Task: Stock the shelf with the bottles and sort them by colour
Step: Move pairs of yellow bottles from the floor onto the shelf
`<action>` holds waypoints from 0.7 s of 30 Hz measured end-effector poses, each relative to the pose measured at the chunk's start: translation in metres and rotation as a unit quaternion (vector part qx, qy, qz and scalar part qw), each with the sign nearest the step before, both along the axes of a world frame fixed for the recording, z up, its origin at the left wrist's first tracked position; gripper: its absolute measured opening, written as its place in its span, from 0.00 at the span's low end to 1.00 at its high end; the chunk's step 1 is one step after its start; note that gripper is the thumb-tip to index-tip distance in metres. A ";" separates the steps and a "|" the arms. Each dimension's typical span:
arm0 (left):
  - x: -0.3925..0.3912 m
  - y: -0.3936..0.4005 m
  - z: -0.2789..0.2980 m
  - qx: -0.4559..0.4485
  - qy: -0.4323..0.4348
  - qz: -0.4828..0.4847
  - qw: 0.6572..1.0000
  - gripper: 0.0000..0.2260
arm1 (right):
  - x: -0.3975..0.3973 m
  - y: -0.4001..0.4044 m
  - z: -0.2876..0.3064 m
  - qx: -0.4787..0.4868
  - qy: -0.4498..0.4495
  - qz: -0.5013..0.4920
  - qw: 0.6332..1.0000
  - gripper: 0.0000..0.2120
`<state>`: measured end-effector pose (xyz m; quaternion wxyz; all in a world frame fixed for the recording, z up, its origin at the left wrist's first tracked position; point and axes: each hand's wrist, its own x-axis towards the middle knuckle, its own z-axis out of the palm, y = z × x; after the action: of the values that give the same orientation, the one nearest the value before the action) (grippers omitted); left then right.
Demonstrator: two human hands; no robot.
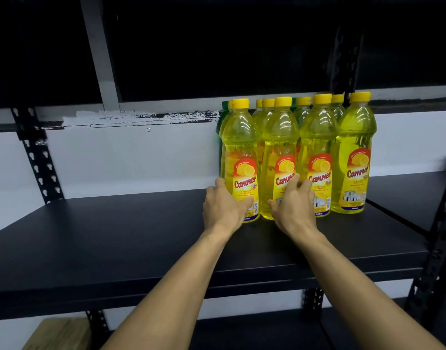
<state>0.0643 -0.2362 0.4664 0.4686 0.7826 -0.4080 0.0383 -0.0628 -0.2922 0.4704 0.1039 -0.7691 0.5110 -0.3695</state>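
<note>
**Both hands on the front row of yellow bottles**

Nearest the camera: two bare forearms reaching up from the bottom edge toward the black flat shelf board (115,223).

Left hand (223,205): wrapped round the lower part of the leftmost front yellow plastic dish-liquid bottle with yellow cap (240,160). Thumb lies across the label front, fingers go round the bottle's left side and out of sight. Hand is gripping it low, near the base. Bottle upright, base on the shelf.

Right hand (293,202): on the second front yellow bottle (280,157). Thumb hooked round its lower left side, fingers spread, loosely bent, across the label, fingertips reaching toward the third front yellow bottle (317,155). Contact with the third bottle: cannot tell. Reads as a loose grasp on the second bottle, not a tight fist.

Bottle layout: four yellow bottles in the front row, upright, close together, labels reading "Cammer LEMON" facing out. The fourth front yellow bottle (355,152) stands at the right end, just beside a black slotted steel upright (345,64). More yellow-capped bottles stand directly behind. A green bottle (220,122) shows partly at the back left corner of the group; another sliver of green between caps further right.

All bottles sit on the right part of the shelf, against the white wall (128,157). Left slotted upright (37,157) stands well apart from them.

Bottom left: corner of a brown wooden block (57,334) below the shelf.
</note>
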 end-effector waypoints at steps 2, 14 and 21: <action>0.000 0.000 -0.001 0.001 -0.003 0.002 1.000 0.34 | 0.000 0.001 -0.002 -0.004 -0.004 -0.001 1.000 0.42; -0.002 0.000 0.000 0.007 -0.011 0.011 1.000 0.34 | -0.002 0.000 -0.003 -0.016 -0.004 -0.007 1.000 0.43; 0.001 -0.001 0.000 0.013 -0.011 0.004 1.000 0.34 | 0.001 0.002 -0.005 -0.024 -0.017 -0.018 0.999 0.42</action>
<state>0.0654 -0.2374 0.4661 0.4538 0.7896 -0.4106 0.0436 -0.0618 -0.2899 0.4651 0.0874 -0.7558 0.5139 -0.3963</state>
